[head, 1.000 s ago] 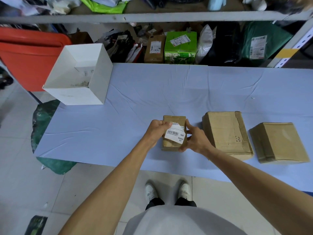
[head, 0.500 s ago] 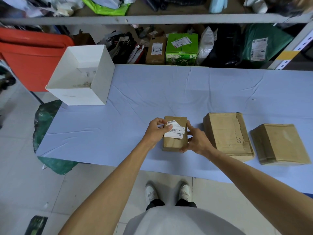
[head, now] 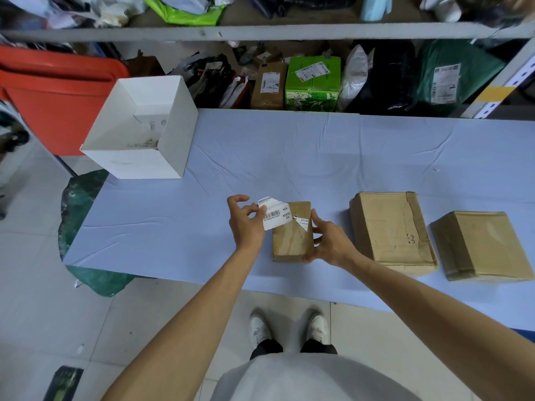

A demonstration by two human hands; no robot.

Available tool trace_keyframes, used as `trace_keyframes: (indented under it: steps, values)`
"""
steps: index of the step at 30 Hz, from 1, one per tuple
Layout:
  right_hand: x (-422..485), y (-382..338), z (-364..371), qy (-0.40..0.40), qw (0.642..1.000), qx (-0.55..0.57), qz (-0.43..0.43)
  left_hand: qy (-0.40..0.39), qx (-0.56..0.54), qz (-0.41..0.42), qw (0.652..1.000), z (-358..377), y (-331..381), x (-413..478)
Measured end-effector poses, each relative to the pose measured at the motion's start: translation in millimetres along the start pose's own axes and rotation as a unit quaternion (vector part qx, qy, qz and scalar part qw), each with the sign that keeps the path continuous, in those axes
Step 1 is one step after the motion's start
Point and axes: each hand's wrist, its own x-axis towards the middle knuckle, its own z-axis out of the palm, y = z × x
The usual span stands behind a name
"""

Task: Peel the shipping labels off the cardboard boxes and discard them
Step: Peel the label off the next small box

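A small cardboard box stands on the blue-covered table near its front edge. My left hand pinches a white shipping label with a barcode, pulled off to the left of the box. A torn white scrap of label still sticks to the box top. My right hand grips the box's right side and steadies it. Two larger cardboard boxes, one beside my right hand and another further right, lie on the table.
An open white box stands at the table's far left corner. Behind the table a low shelf holds parcels, among them a green box and a brown one. A red bin and a green bag sit at the left.
My left hand has pulled the label leftwards off the box top; it tore, leaving a scrap on the box. My right hand stays on the box's right side.
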Motion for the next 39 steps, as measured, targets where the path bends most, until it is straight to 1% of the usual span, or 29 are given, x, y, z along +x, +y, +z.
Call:
trace_keyframes:
  steps: [3,7,11,14,16,18,22,30,35,39]
  values:
    - [0,0,1,0.000,1.000,0.003,0.010,0.006,0.020,0.041,0.999,-3,2,-5]
    - [-1,-1,1,-0.003,1.000,0.002,0.009,-0.054,0.084,0.110,0.989,-6,-2,-4]
    - [-2,-3,-1,-0.002,1.000,0.003,0.006,-0.151,0.149,0.105,0.972,-9,-12,-5]
    - [-2,-3,0,-0.001,1.000,0.003,0.002,-0.226,0.147,0.085,0.959,-7,-18,-9]
    - [-1,-3,2,-0.003,1.000,0.001,0.003,-0.256,0.134,0.077,0.954,-5,-22,-11]
    - [-1,-4,3,-0.007,1.000,0.004,0.001,-0.258,0.117,0.069,0.957,-2,-24,-11]
    - [-1,-3,4,-0.003,1.000,0.008,-0.019,-0.236,0.104,0.044,0.965,0,-24,-5]
    - [0,0,11,0.003,1.000,0.018,-0.020,-0.243,0.193,0.069,0.948,3,-29,-4]
    - [-1,0,11,0.002,1.000,0.022,-0.019,-0.253,0.202,0.072,0.943,3,-28,-3]
    - [-1,-1,10,0.002,0.999,0.037,-0.012,-0.248,0.216,0.058,0.943,6,-23,-4]
